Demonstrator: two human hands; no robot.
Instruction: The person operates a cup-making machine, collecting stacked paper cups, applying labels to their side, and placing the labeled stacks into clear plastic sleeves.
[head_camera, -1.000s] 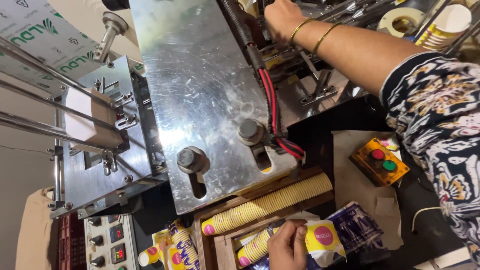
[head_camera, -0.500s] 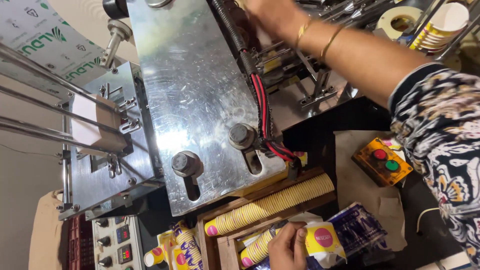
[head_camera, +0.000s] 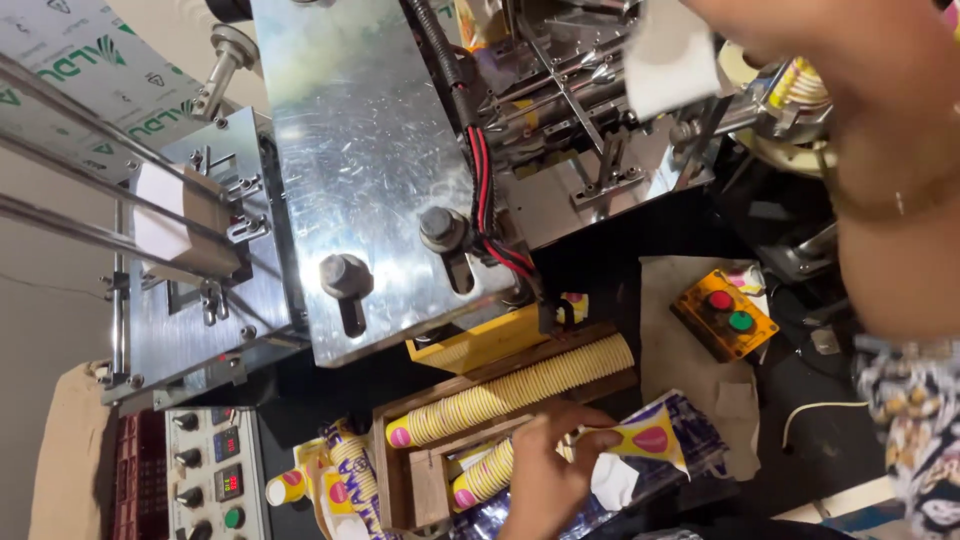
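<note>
Knobs and small displays sit on the grey control panel (head_camera: 215, 470) at the lower left, below the machine's steel plate (head_camera: 370, 150), which slopes across the upper middle and overhangs the bench. A red and black cable (head_camera: 490, 200) runs down the plate's right edge, close to the two big bolts.

Under that overhang lies a wooden tray (head_camera: 395, 470). It holds a long nested row of paper cones (head_camera: 520, 385) lying on its side, probably so that the cones stay in line and can be drawn off from one end. A shorter row lies in the tray's near slot.

The left hand (head_camera: 545, 475) rests at the tray's right end, thumb and fingers pinched on a flat printed cone sleeve (head_camera: 650, 440), yellow with a pink oval, which points out to the right over a pile of similar sleeves. Room there is tight, with the tray wall on one side and the pile on the other.

Further right, a yellow button box (head_camera: 725, 312) lies on brown card, well apart from the sleeve.

The right hand (head_camera: 800, 30) is up at the machine's feed mechanism, blurred and partly cut off; whether it grips the white piece (head_camera: 670, 60) beside it cannot be told.
</note>
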